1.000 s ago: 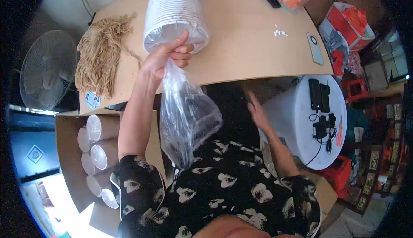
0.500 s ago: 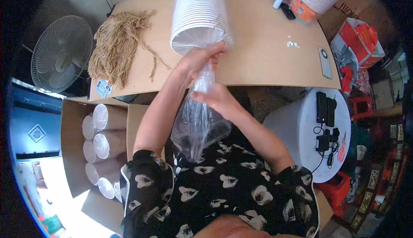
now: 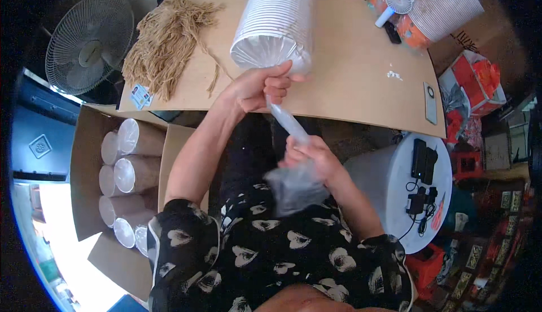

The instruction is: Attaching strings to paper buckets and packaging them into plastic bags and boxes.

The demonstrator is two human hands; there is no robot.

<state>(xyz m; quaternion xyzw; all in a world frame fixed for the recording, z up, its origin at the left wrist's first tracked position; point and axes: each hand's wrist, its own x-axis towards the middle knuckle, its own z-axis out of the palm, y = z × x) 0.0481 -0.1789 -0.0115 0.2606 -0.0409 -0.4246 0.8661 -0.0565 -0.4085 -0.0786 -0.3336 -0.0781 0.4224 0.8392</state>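
A long stack of white paper cups or bowls (image 3: 278, 21) lies on the table inside a clear plastic bag (image 3: 291, 124), its open end toward me. My left hand (image 3: 265, 86) is closed round the gathered neck of the bag, right against the end of the stack. Below it, my right hand (image 3: 309, 157) grips the same bag further along. Between the two hands the plastic is pulled into a tight, twisted rope. The loose end of the bag hangs blurred under my right hand.
On the table (image 3: 361, 80) lie a bundle of tan strings (image 3: 169, 47), a phone (image 3: 430, 103) and a small handheld fan (image 3: 398, 4). More bagged stacks (image 3: 446, 10) stand at the far right. At left, a cardboard box (image 3: 87, 171) holds several wrapped stacks; chargers (image 3: 418, 202) rest on a white drum.
My right hand has moved down and right along the bag, closing round it. The loose, spread plastic is now drawn into a twisted neck. My left hand still holds near the stack.
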